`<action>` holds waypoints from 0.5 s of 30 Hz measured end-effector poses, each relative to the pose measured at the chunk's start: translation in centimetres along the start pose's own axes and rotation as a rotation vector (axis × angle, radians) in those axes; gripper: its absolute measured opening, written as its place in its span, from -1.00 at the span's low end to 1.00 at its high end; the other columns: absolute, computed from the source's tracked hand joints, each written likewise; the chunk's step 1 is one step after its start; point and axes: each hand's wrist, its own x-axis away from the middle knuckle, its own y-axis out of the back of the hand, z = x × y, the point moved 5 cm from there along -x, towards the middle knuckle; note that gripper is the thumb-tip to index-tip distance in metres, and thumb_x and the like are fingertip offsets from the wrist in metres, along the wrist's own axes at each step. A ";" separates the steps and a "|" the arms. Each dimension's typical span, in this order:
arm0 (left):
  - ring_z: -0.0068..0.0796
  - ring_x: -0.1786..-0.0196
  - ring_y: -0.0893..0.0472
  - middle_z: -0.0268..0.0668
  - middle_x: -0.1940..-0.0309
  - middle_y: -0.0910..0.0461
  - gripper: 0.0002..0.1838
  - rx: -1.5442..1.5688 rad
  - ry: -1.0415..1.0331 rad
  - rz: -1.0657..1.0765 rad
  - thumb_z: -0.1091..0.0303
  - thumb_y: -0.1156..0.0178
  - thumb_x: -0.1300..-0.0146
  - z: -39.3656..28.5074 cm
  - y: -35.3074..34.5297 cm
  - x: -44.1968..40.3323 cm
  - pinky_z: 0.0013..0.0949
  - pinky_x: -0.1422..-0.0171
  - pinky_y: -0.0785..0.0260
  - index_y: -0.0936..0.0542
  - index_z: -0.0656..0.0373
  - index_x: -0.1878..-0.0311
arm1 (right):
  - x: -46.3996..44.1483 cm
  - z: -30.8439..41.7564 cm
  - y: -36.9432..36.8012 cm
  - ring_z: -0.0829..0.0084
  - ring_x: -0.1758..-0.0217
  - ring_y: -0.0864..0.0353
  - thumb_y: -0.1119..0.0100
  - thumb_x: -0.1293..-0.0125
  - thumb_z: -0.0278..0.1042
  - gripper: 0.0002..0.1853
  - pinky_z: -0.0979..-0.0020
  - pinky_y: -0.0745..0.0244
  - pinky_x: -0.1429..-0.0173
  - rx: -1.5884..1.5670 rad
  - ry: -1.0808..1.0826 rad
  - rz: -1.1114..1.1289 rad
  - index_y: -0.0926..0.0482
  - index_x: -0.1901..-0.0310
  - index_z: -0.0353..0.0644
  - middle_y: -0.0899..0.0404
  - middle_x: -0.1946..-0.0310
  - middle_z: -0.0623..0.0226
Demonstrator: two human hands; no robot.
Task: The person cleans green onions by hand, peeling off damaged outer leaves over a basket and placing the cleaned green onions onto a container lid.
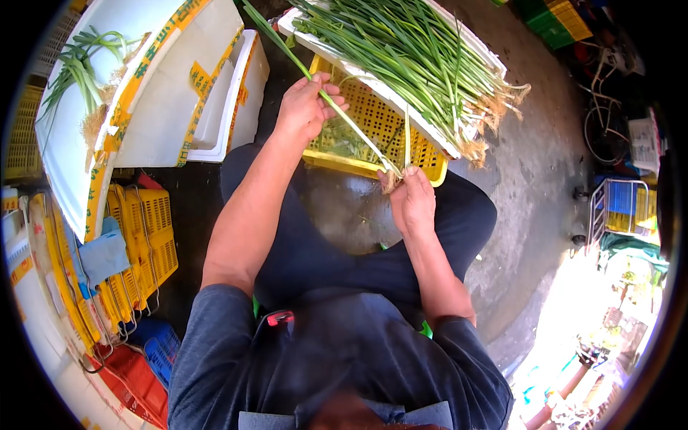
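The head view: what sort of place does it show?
Probably a vegetable market or produce-packing area, judging by the heap of spring onions, the white foam boxes and the yellow plastic crates.

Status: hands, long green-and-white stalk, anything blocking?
Left hand holding long green-and-white stalk; right hand at its rooted end. Stalk slanting above yellow perforated plastic crate. No obstruction seen.

From the wearer's head, one wide, round-edged view faces forward and steeply down over the lap (322, 272), near both hands (304, 107) (414, 204)
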 end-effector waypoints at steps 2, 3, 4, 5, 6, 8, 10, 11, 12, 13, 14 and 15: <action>-0.34 0.34 -0.58 -0.28 0.35 -0.54 -0.73 0.041 -0.015 -0.046 0.18 0.06 -0.60 -0.6 0.6 -0.6 -0.04 0.09 -0.61 -0.50 0.18 -0.06 | 1.5 1.4 -1.5 0.25 0.02 -0.67 0.01 -0.57 -0.29 -0.80 0.06 -0.52 -0.23 -0.030 0.033 0.014 -0.51 0.10 -0.25 -0.66 0.13 0.23; -0.36 0.36 -0.56 -0.30 0.36 -0.53 -0.72 0.079 -0.043 -0.081 0.18 0.07 -0.60 -1.2 1.6 -1.4 -0.05 0.10 -0.59 -0.51 0.17 -0.05 | 2.2 2.2 -1.3 0.24 0.02 -0.67 0.01 -0.58 -0.29 -0.80 0.08 -0.51 -0.23 -0.028 0.049 0.014 -0.51 0.10 -0.24 -0.66 0.13 0.22; -0.38 0.39 -0.54 -0.32 0.38 -0.52 -0.72 0.119 -0.075 -0.117 0.17 0.08 -0.60 -1.8 2.1 -1.5 -0.06 0.11 -0.58 -0.51 0.16 -0.04 | 2.8 2.9 -0.9 0.24 0.02 -0.67 0.01 -0.58 -0.29 -0.80 0.09 -0.51 -0.22 -0.023 0.065 0.018 -0.52 0.09 -0.24 -0.67 0.13 0.22; -0.42 0.44 -0.50 -0.36 0.41 -0.51 -0.71 0.070 -0.085 -0.136 0.17 0.09 -0.61 -2.4 2.3 -1.7 -0.09 0.16 -0.54 -0.51 0.15 -0.05 | 3.0 3.5 0.1 0.23 0.06 -0.68 -0.01 -0.58 -0.26 -0.78 0.15 -0.51 -0.18 0.096 0.099 -0.038 -0.53 0.12 -0.24 -0.67 0.14 0.21; -0.41 0.45 -0.50 -0.35 0.41 -0.51 -0.72 0.062 -0.072 -0.097 0.17 0.07 -0.60 -2.3 2.1 -1.7 -0.09 0.18 -0.53 -0.51 0.15 -0.06 | 2.7 3.6 1.8 0.27 0.09 -0.68 -0.05 -0.56 -0.29 -0.80 0.24 -0.54 -0.09 0.161 0.131 -0.052 -0.55 0.10 -0.26 -0.67 0.15 0.23; -0.40 0.45 -0.51 -0.34 0.41 -0.51 -0.74 0.029 -0.079 -0.012 0.17 0.03 -0.59 -1.8 1.8 -1.5 -0.10 0.21 -0.52 -0.51 0.15 -0.06 | 2.4 4.9 1.5 0.43 0.13 -0.65 -0.09 -0.54 -0.33 -0.79 0.39 -0.52 0.00 0.433 0.174 -0.179 -0.59 0.03 -0.32 -0.65 0.20 0.32; -0.37 0.44 -0.53 -0.31 0.39 -0.51 -0.73 0.029 -0.086 0.074 0.17 -0.07 -0.54 -1.0 0.9 -0.7 -0.10 0.29 -0.51 -0.49 0.16 -0.08 | 1.0 6.2 0.3 0.59 0.16 -0.58 -0.10 -0.53 -0.38 -0.76 0.53 -0.48 0.04 0.753 0.329 -0.173 -0.61 -0.04 -0.36 -0.64 0.24 0.39; -0.36 0.43 -0.54 -0.29 0.38 -0.52 -0.74 0.002 -0.096 0.106 0.18 -0.05 -0.55 -0.7 0.4 -0.4 -0.11 0.29 -0.53 -0.49 0.15 -0.09 | -0.1 6.4 -0.8 0.70 0.25 -0.44 -0.13 -0.52 -0.37 -0.77 0.60 -0.37 0.13 0.785 0.392 -0.173 -0.63 0.00 -0.37 -0.57 0.32 0.51; -0.35 0.42 -0.54 -0.29 0.38 -0.52 -0.73 -0.007 -0.068 0.111 0.19 -0.04 -0.55 -0.3 0.1 -0.2 -0.12 0.29 -0.55 -0.49 0.16 -0.10 | -1.7 5.7 -0.3 0.71 0.26 -0.43 -0.12 -0.52 -0.36 -0.77 0.59 -0.38 0.15 0.737 0.333 -0.148 -0.65 0.04 -0.36 -0.57 0.33 0.50; -0.36 0.42 -0.55 -0.29 0.38 -0.52 -0.73 -0.052 -0.076 0.122 0.19 -0.03 -0.56 -0.2 -0.2 0.1 -0.13 0.29 -0.55 -0.49 0.17 -0.11 | -3.2 5.2 -0.3 0.70 0.27 -0.43 -0.11 -0.52 -0.33 -0.76 0.58 -0.38 0.16 0.871 0.310 -0.119 -0.66 0.05 -0.36 -0.57 0.33 0.46; -0.37 0.42 -0.55 -0.29 0.38 -0.52 -0.72 -0.077 -0.077 0.135 0.20 -0.02 -0.56 -0.1 -0.3 0.2 -0.13 0.28 -0.56 -0.49 0.17 -0.14 | -4.5 4.7 -0.1 0.69 0.28 -0.42 -0.11 -0.52 -0.31 -0.74 0.56 -0.39 0.18 1.007 0.284 -0.098 -0.66 0.07 -0.36 -0.57 0.34 0.42; -0.38 0.41 -0.55 -0.28 0.36 -0.51 -0.70 -0.109 -0.076 0.124 0.21 0.00 -0.56 -0.3 -0.6 0.6 -0.16 0.28 -0.58 -0.48 0.21 -0.15 | -6.2 3.6 0.9 0.52 0.33 -0.53 -0.13 -0.50 -0.26 -0.71 0.45 -0.45 0.19 1.078 0.272 -0.058 -0.66 0.10 -0.38 -0.62 0.37 0.25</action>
